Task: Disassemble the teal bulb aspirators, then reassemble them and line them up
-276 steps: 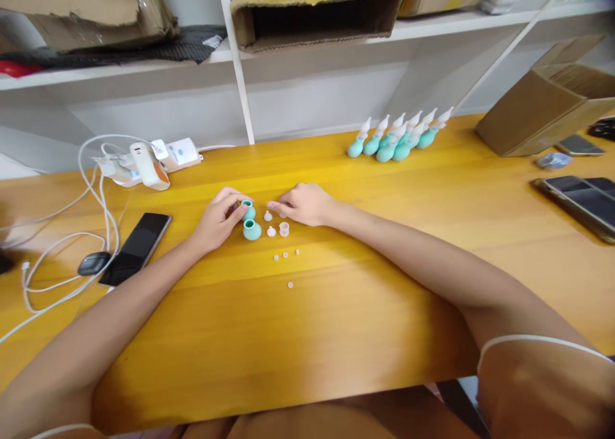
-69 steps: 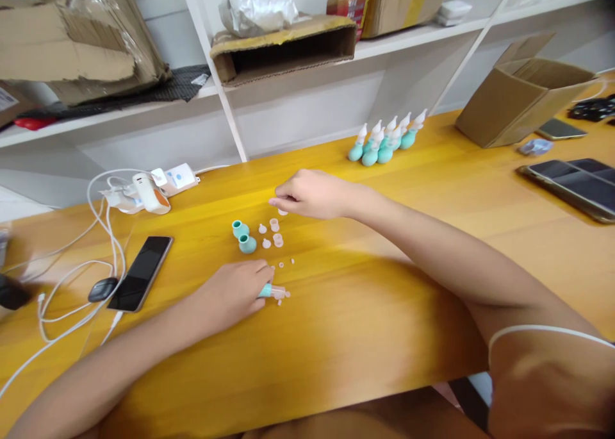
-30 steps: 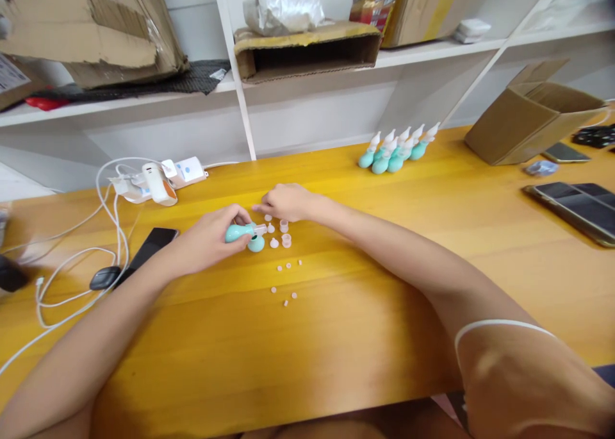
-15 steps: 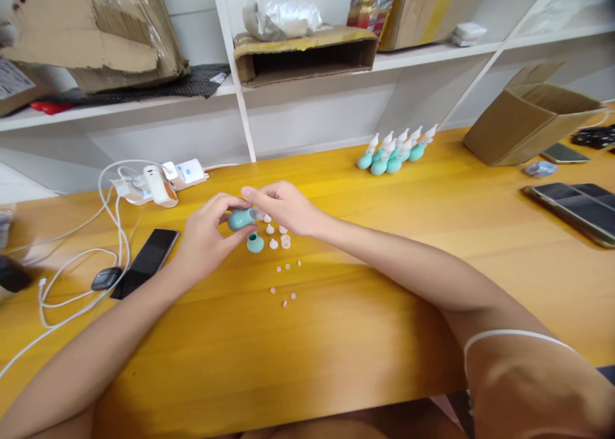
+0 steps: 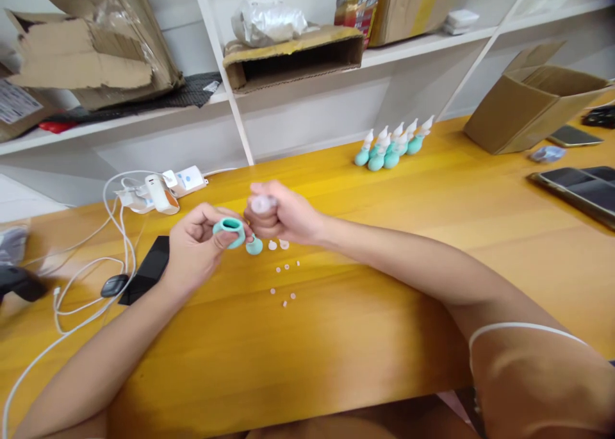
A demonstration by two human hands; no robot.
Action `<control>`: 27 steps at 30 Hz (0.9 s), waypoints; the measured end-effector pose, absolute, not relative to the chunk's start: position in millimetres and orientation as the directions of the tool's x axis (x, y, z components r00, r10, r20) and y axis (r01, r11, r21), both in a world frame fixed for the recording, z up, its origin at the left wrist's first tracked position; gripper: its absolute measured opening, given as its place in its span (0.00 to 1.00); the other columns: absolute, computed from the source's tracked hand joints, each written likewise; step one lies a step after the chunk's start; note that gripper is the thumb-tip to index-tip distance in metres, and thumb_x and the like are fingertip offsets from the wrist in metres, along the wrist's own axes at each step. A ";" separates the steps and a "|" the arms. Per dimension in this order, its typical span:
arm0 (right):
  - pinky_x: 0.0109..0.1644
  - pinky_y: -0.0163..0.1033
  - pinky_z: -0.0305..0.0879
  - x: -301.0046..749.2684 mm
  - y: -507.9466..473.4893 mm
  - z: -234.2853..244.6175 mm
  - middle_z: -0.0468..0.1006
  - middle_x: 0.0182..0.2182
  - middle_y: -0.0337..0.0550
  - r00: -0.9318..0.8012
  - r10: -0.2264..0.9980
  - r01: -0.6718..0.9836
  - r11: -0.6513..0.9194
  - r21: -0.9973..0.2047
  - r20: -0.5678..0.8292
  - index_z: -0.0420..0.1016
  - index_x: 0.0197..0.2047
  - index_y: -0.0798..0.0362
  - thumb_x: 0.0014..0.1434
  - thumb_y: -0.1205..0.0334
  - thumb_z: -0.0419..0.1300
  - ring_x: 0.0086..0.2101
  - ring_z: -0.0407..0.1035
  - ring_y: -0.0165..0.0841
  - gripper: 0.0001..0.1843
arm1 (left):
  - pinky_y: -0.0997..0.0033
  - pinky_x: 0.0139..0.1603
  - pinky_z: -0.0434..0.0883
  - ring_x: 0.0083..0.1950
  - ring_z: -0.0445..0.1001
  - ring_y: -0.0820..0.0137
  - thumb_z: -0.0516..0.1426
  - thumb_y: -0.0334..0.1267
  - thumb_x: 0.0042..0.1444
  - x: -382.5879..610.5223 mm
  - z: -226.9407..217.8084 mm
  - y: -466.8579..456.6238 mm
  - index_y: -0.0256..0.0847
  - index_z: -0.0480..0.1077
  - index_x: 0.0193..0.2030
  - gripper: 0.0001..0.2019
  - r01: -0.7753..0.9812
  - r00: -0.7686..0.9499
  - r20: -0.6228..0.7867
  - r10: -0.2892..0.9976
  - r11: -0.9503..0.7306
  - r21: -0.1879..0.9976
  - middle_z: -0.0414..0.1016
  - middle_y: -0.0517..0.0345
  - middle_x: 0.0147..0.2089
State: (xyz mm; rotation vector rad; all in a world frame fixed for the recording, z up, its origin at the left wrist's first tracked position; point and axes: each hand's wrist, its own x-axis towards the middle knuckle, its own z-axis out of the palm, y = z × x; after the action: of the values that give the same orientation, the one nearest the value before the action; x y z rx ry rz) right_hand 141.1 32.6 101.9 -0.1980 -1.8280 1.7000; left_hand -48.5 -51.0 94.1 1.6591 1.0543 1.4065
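Observation:
My left hand (image 5: 195, 250) is closed round a teal rubber bulb (image 5: 230, 231), held a little above the table with its open mouth turned toward me. My right hand (image 5: 283, 218) is closed on a small clear plastic piece (image 5: 264, 202), pinched at the fingertips just right of the bulb. Below the hands another teal bulb (image 5: 254, 245) stands on the yellow table (image 5: 365, 285). Beside it lie clear caps (image 5: 278, 244) and several tiny pale parts (image 5: 286, 281).
A cluster of finished teal-and-white bulbs (image 5: 390, 148) stands at the back of the table. A black phone (image 5: 147, 271), white cables (image 5: 86, 279) and a power strip (image 5: 166, 186) lie at left. A cardboard box (image 5: 531, 99) and tablets (image 5: 576, 186) sit at right.
Both hands rose slightly off the table. The clear piece came away from the bulb into my right hand, and my left hand turned the bulb's mouth toward me.

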 end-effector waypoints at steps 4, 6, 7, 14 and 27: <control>0.27 0.36 0.50 160.7 35.5 129.5 0.47 0.20 0.31 -0.723 0.539 -0.220 0.414 -0.884 0.432 0.48 0.25 0.46 0.80 0.33 0.36 0.22 0.46 0.28 0.36 | 0.57 0.54 0.81 0.49 0.82 0.62 0.75 0.57 0.57 -61.6 87.7 -31.0 0.47 0.74 0.43 0.22 0.068 -0.032 0.437 0.899 -0.434 0.898 0.83 0.56 0.48; 0.32 0.37 0.53 173.2 41.8 139.1 0.57 0.21 0.35 -0.704 0.553 0.048 0.663 -0.747 0.445 0.57 0.25 0.49 0.81 0.37 0.43 0.24 0.55 0.29 0.36 | 0.62 0.58 0.78 0.55 0.80 0.63 0.75 0.55 0.57 -74.6 76.6 -14.5 0.46 0.77 0.46 0.21 0.172 -0.097 0.470 0.877 -0.450 0.876 0.81 0.54 0.55; 0.34 0.37 0.55 178.1 47.0 140.4 0.63 0.22 0.39 -0.708 0.568 0.236 0.750 -0.617 0.420 0.63 0.25 0.51 0.81 0.40 0.47 0.26 0.61 0.31 0.34 | 0.64 0.56 0.77 0.55 0.79 0.63 0.75 0.55 0.56 -81.7 69.7 -6.1 0.46 0.78 0.47 0.21 0.230 -0.123 0.462 0.878 -0.428 0.874 0.80 0.53 0.54; 0.50 0.48 0.69 176.1 96.9 95.7 0.86 0.47 0.69 -0.682 0.731 0.731 0.682 0.016 0.013 0.88 0.48 0.60 0.79 0.43 0.51 0.52 0.81 0.57 0.32 | 0.55 0.61 0.75 0.51 0.78 0.60 0.66 0.64 0.61 -113.8 22.2 27.8 0.42 0.74 0.54 0.28 0.468 -0.142 0.301 0.943 -0.203 0.860 0.80 0.51 0.50; 0.52 0.48 0.73 163.1 104.5 66.4 0.87 0.52 0.68 -0.691 0.709 0.721 0.692 -0.051 -0.142 0.89 0.54 0.58 0.78 0.38 0.52 0.56 0.81 0.56 0.34 | 0.55 0.60 0.79 0.58 0.81 0.57 0.68 0.54 0.59 -102.9 2.9 26.1 0.41 0.76 0.53 0.23 0.456 0.018 0.212 0.977 -0.197 0.868 0.81 0.46 0.56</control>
State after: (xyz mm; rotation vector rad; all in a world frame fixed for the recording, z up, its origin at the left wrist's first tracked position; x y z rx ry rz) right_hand 163.1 104.5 66.4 -1.2686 -2.9908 0.1676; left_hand -102.9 26.1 2.9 1.7078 1.4706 1.1315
